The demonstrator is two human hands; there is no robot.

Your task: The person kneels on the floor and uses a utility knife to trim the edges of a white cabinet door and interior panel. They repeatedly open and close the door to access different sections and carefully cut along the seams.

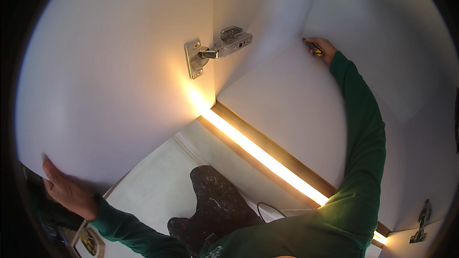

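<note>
My right hand (pixel 325 49) reaches deep into a white cabinet, closed around a utility knife (pixel 314 48) with a dark and yellow handle. The knife's tip is at the far inner corner, where the cabinet's panels meet. At the lower left, my left hand (pixel 69 193) grips the edge of the open white cabinet door (pixel 114 91). Its thumb lies against the door's face, and its other fingers are partly hidden at the edge. A metal hinge (pixel 195 59) joins the door to the cabinet's side wall; its arm stretches across to that wall.
A lit strip light (pixel 267 155) runs along the cabinet's front edge. Another hinge (pixel 420 224) shows at the lower right. Below me are a dark, speckled shape (pixel 215 200), a thin black cable (pixel 270 205) and pale flooring (pixel 148 191). A framed object (pixel 88 242) stands at the lower left.
</note>
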